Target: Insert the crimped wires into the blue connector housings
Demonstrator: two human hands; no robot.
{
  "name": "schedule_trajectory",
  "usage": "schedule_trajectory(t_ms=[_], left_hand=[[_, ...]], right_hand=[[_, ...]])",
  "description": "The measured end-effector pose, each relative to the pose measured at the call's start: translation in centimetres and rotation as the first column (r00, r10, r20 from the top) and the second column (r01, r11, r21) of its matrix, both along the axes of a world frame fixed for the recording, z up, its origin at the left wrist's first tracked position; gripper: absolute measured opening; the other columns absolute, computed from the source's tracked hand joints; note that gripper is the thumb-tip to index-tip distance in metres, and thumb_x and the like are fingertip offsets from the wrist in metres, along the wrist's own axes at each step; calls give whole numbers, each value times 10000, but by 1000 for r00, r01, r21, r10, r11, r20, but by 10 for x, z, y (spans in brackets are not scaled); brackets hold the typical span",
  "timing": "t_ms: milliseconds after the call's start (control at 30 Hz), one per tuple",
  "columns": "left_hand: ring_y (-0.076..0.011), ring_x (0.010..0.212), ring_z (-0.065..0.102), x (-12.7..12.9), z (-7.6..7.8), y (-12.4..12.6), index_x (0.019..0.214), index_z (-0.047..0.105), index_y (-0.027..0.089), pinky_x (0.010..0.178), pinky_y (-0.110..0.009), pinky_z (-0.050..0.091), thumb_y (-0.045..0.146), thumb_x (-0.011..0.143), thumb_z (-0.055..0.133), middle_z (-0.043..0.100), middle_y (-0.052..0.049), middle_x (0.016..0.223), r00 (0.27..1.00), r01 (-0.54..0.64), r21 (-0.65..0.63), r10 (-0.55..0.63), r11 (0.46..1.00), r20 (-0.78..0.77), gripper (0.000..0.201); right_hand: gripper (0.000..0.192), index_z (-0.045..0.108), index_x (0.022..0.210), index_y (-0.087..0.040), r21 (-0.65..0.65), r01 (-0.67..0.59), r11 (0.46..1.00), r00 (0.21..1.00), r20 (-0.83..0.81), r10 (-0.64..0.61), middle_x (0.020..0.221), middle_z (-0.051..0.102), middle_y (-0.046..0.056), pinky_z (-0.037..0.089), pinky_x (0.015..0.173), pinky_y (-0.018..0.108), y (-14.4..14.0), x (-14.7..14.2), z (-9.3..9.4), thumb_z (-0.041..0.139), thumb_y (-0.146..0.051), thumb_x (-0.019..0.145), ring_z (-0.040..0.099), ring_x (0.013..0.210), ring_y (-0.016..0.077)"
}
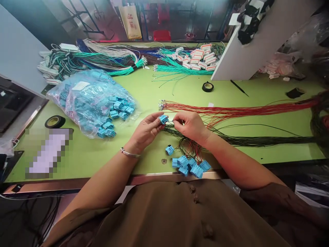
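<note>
Over green bench [154, 89] | left hand [145, 132] is pinching blue connector [163, 119], cavities facing right for access | right hand [191, 126] fingertips are pressed together, apparently on a wire, beside red wires [231, 111] | finished connectors [191, 166] are lying nearest the body.

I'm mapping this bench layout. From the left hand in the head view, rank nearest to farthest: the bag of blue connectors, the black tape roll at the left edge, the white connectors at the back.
From the left hand:
1. bag of blue connectors, just left.
2. black tape roll, far left edge.
3. white connectors, back of table, right.
</note>
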State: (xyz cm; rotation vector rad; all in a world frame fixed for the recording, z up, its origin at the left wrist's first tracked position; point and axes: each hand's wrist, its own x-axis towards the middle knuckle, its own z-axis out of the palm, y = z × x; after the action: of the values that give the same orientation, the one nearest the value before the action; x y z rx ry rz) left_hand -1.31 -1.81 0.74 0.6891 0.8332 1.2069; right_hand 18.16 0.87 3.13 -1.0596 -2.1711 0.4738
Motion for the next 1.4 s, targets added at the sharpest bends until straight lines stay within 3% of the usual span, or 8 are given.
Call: schedule_trajectory(t_ms=[167, 433, 600, 733, 933, 1200, 1300, 1400], left_hand=[[-121, 910, 671, 0, -1, 1, 1008, 748, 194, 783, -203, 548, 230, 696, 841, 742, -56, 1041, 1000, 21, 20, -21, 1000, 10, 328], [-99, 761, 653, 4, 3, -2, 926, 755, 185, 699, -192, 543, 223, 619, 882, 729, -19, 855, 998, 4, 48, -2, 999, -56, 335], [-101, 735, 654, 7, 3, -2, 898, 754, 186, 687, -199, 551, 217, 596, 893, 727, -17, 831, 998, -2, 60, 6, 998, -66, 334], [-101, 773, 667, 5, -1, -2, 937, 755, 187, 709, -201, 561, 226, 645, 870, 728, -19, 862, 999, 13, 57, -12, 998, -32, 316], [-106, 777, 668, 6, -1, -3, 935, 746, 181, 718, -212, 553, 228, 622, 884, 732, -23, 869, 999, 7, 30, -6, 1000, -54, 345], [-110, 654, 651, 11, 1, -5, 892, 732, 162, 655, -236, 540, 277, 570, 908, 715, -19, 755, 985, 17, 53, -7, 998, -171, 384], [-110, 641, 642, 10, -1, -4, 882, 734, 163, 633, -235, 533, 282, 593, 895, 714, -22, 753, 984, 23, 71, -10, 997, -180, 352], [-99, 589, 614, 10, 8, -9, 877, 742, 170, 568, -222, 512, 270, 626, 873, 701, -20, 736, 984, 63, 130, -40, 990, -173, 300]], right_hand=[[147, 650, 712, -184, 96, 14, 995, 994, 109, -25, 686, 643, 21, 330, 614, 272, 2, 1, -3, 545, -174, 815, 509, 637, 136], [197, 642, 754, -179, 279, -25, 960, 948, 313, -66, 737, 650, 76, 291, 615, 312, -6, 0, -2, 495, -195, 884, 531, 702, 182], [166, 657, 802, -174, 69, -88, 994, 995, 57, 84, 763, 673, 52, 391, 674, 281, -2, 2, -6, 518, -200, 889, 567, 701, 152], [95, 658, 867, -178, -118, -87, 989, 983, -170, 66, 762, 682, 14, 438, 659, 256, 3, 7, -8, 576, -179, 820, 584, 658, 126], [122, 633, 760, -184, 19, -70, 997, 996, -46, 71, 717, 640, 21, 414, 675, 263, 2, 6, -9, 532, -128, 801, 543, 671, 135], [128, 585, 734, -195, 28, -20, 999, 995, 96, 17, 713, 614, 43, 383, 665, 286, -4, -7, -19, 498, -129, 802, 514, 673, 159], [127, 609, 725, -180, -39, -42, 998, 997, 57, 44, 692, 615, 36, 379, 647, 285, -3, -4, -12, 509, -128, 784, 508, 646, 143], [124, 667, 766, -163, -262, -190, 946, 982, -57, 182, 669, 628, 12, 379, 594, 266, 4, 13, 9, 547, -191, 785, 502, 593, 114]])
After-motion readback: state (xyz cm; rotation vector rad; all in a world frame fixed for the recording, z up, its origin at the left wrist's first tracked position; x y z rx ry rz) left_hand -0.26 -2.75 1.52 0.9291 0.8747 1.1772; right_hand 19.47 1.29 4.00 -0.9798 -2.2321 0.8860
